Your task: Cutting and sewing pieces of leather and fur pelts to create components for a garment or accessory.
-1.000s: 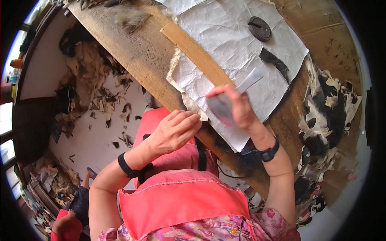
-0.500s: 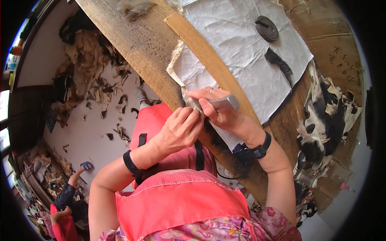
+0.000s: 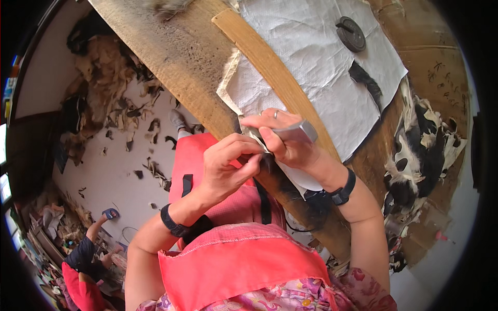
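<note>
Reference: the slat point(image 3: 270, 67), lying across the white sheet point(image 3: 321, 57) on the counter point(image 3: 181, 72).

Right hand point(image 3: 301, 155): at the slat's near end, fist closed round a grey tool point(image 3: 306, 131). Its broad end sticks out over the slat; the other end goes under the fingers and cannot be made out. The short grip probably gives fine control.

Left hand point(image 3: 223, 163): left of the slat's near end, thumb and forefinger together, apparently pinching the pale strip point(image 3: 227, 80), presumably to steady it against the tool. Contact is small and partly hidden.

Pale strip: along the slat's left side, running toward both hands; whether it is continuous under the right hand cannot be told.

Right of the slat: a dark weight point(image 3: 351, 35), likely there to stop the sheet shifting; nearer, a black fur piece point(image 3: 367, 83); farther right, heaped hides point(image 3: 423, 150).
</note>
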A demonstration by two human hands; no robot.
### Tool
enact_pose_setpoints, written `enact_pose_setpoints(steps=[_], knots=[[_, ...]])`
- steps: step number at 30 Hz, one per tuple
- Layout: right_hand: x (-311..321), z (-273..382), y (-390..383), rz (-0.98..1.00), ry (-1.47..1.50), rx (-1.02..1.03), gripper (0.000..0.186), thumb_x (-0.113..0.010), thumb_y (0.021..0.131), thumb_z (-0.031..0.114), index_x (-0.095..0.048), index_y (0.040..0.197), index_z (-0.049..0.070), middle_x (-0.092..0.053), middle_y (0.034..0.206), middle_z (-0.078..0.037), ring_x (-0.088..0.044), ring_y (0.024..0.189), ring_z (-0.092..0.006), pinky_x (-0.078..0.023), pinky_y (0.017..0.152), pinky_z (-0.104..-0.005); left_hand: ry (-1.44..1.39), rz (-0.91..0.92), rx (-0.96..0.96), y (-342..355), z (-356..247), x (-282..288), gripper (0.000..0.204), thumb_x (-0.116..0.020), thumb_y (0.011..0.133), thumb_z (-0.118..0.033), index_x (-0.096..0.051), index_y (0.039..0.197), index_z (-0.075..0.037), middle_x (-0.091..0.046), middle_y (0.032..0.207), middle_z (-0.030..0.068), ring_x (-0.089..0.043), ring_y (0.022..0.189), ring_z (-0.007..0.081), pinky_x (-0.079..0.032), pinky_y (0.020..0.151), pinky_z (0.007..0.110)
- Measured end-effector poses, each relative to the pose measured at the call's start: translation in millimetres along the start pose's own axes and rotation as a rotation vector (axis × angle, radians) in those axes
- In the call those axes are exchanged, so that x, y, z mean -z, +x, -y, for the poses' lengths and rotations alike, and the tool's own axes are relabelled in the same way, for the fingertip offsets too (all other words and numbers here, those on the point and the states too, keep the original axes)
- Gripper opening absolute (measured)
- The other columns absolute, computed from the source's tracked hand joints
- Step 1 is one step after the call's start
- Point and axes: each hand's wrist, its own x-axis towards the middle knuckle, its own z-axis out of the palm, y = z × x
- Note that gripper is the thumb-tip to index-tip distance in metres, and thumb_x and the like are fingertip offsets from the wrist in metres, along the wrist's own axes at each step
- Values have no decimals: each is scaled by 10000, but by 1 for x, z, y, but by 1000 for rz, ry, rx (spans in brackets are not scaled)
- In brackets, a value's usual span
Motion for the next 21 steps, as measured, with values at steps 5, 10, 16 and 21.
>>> enact_pose_setpoints(steps=[5, 10, 16, 21], knots=[[-10, -5, 13, -30, 15, -11, 113, -594, 928, 104, -531, 1022, 102, -711, 1017, -60, -680, 709, -291, -548, 527, -368, -174, 32, 65, 3, 1, 7, 159, -699, 791, 72, -709, 928, -9, -692, 899, 82, -678, 812, 155, -539, 726, 260], [-15, -8, 22, -53, 42, -130, 103, -603, 921, 128, -587, 1021, 108, -715, 966, -56, -691, 685, -280, -543, 522, -380, -412, 68, 203, 7, -1, 16, 121, -660, 826, 94, -691, 922, 28, -694, 963, 88, -665, 900, 158, -534, 802, 280], [-9, -4, 30, 212, 276, -525, 271, -474, 1003, 154, -678, 1070, -13, -726, 1040, -171, -698, 930, -314, -527, 825, -379, -851, -251, 292, 29, 12, 49, 97, -614, 940, -55, -642, 1007, 10, -679, 1034, 106, -646, 967, 195, -524, 879, 319], [3, 4, 23, 178, 274, -546, 282, -472, 991, 164, -694, 1053, 2, -713, 1014, -175, -677, 913, -316, -519, 835, -380, -672, -393, 37, 57, -1, 142, 207, -591, 1007, -223, -619, 1057, -24, -656, 951, 89, -639, 843, 198, -543, 831, 339]])
